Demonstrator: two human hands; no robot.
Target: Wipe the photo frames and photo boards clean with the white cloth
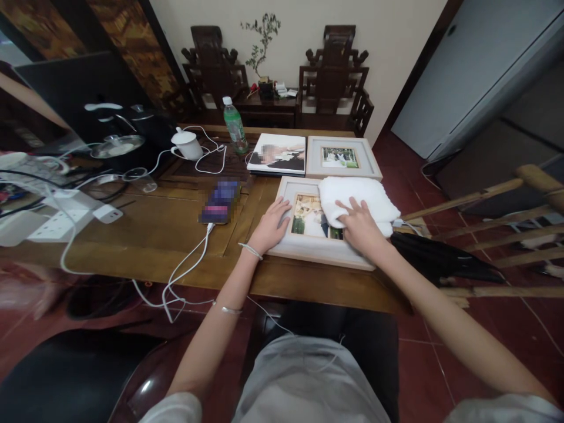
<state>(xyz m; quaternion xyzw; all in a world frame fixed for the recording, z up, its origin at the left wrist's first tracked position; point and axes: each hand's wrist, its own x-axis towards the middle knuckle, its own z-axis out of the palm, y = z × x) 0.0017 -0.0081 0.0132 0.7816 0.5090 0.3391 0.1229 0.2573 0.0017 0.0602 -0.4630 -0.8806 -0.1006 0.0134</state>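
A framed photo (304,249) with a pale frame lies flat at the near edge of the wooden table (176,235). My left hand (273,223) rests flat on the frame's left side, fingers spread. My right hand (359,226) lies open on a folded white cloth (356,194), which sits on the glass at the frame's right half. Neither hand grips anything.
Beyond the frame lie a second framed photo (341,157) and a photo book (278,154). A phone (220,202) on a white cable, a green bottle (234,126), a white lidded cup (187,144) and power strips (61,220) are left. A black bag (436,258) lies right.
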